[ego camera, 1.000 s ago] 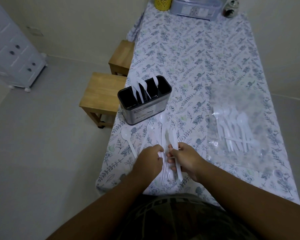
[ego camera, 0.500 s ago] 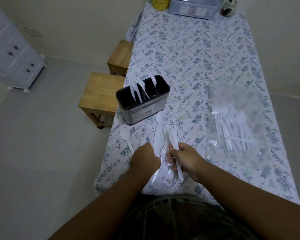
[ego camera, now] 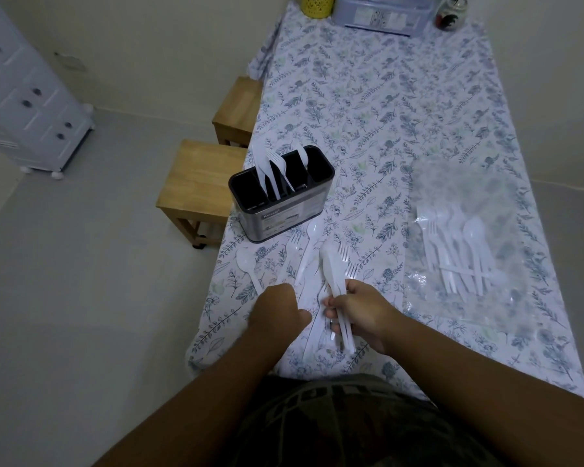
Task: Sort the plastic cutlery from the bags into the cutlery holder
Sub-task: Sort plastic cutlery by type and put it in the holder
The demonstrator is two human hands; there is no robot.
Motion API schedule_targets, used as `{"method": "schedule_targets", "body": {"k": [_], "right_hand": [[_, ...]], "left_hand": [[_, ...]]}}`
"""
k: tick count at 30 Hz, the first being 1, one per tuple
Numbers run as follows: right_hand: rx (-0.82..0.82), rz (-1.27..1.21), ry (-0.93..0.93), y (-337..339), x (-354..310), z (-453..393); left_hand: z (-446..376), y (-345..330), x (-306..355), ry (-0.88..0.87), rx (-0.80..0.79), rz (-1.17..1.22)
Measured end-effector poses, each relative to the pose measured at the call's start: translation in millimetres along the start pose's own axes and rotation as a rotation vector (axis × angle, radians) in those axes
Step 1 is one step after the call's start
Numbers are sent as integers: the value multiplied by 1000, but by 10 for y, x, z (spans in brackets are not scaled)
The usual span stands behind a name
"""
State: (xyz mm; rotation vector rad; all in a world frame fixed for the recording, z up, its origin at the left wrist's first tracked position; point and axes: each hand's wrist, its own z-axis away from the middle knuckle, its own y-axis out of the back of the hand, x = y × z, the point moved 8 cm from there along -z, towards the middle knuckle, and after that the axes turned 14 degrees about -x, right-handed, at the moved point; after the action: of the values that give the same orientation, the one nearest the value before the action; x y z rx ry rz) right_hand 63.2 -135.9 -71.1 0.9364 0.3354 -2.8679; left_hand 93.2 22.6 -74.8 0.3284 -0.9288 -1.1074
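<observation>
A metal cutlery holder (ego camera: 285, 215) with a black divided insert stands near the table's left edge, with several white forks and spoons upright in it. My right hand (ego camera: 361, 313) grips a bundle of white spoons (ego camera: 332, 273) by their handles, just above the cloth. My left hand (ego camera: 279, 313) is curled beside it over loose white cutlery (ego camera: 305, 261) lying on the cloth; what its fingers hold is hidden. A single spoon (ego camera: 246, 267) lies further left. A clear plastic bag (ego camera: 466, 230) with more white cutlery lies to the right.
The long table (ego camera: 385, 106) has a floral cloth. At its far end stand a yellow cup (ego camera: 316, 5), a clear box (ego camera: 383, 13) and a small jar (ego camera: 450, 15). Two wooden stools (ego camera: 201, 183) stand left of the table, and a white cabinet (ego camera: 21, 96) stands further left.
My right hand has lifted its bundle of spoons a little and shifted right. My left hand has dropped lower over the loose cutlery.
</observation>
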Motion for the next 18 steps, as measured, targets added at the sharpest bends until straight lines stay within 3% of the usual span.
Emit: {"method": "schedule_targets", "body": {"k": [6, 10, 18], "right_hand": [[32, -72, 8, 24, 7, -3], [26, -86, 7, 10, -4, -12], [-137, -186, 30, -198, -61, -3]], "left_hand": [[76, 50, -62, -18, 24, 100], [148, 128, -46, -14, 25, 330], [159, 103, 153, -55, -42, 695]]}}
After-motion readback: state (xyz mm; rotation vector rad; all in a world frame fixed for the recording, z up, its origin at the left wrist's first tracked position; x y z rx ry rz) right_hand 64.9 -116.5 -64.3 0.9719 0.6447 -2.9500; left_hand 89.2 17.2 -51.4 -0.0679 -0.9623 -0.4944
